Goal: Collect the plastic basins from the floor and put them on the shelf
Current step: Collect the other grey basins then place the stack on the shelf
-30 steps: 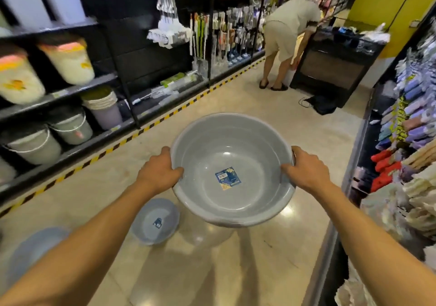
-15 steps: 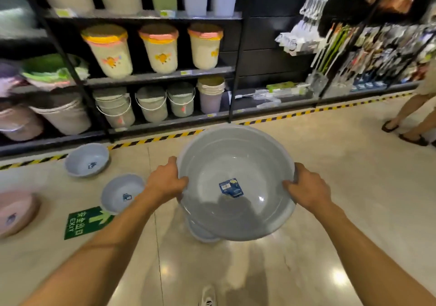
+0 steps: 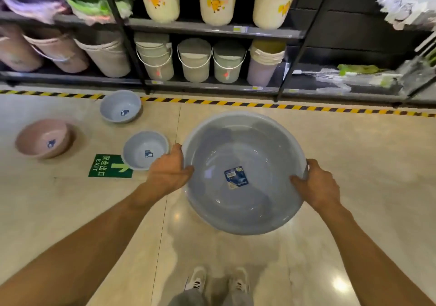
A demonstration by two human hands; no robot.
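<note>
A: Basins, item one: large grey basin [image 3: 244, 173], carried. Left hand [image 3: 168, 171] has fingers curled over the rim at 9 o'clock, right hand [image 3: 317, 187] likewise at 3 o'clock; both closed on it, thumbs inside the wall. Held level, clear of the floor [image 3: 354, 164], label showing inside.

B: Change since a second ago?

A: The view has swung from the aisle to face the shelf [image 3: 212, 86] squarely, and three more basins have come into sight. Grip unchanged. Judged: carry under way, placement not yet made.

B: Remaining stock on the floor?

A: Small grey basin [image 3: 145, 149] just beside the left hand, partly over the green exit sign [image 3: 109, 166]. Second small grey basin [image 3: 120, 106] at 11 o'clock, near the hazard stripe [image 3: 259, 105]. Pink basin [image 3: 43, 139] at 10 o'clock, well apart.

B: Obstructions?

A: Lower shelf at 12 o'clock filled with buckets [image 3: 194, 60]; no open bay seen there. Nearest small basin lies close to the walking line.
</note>
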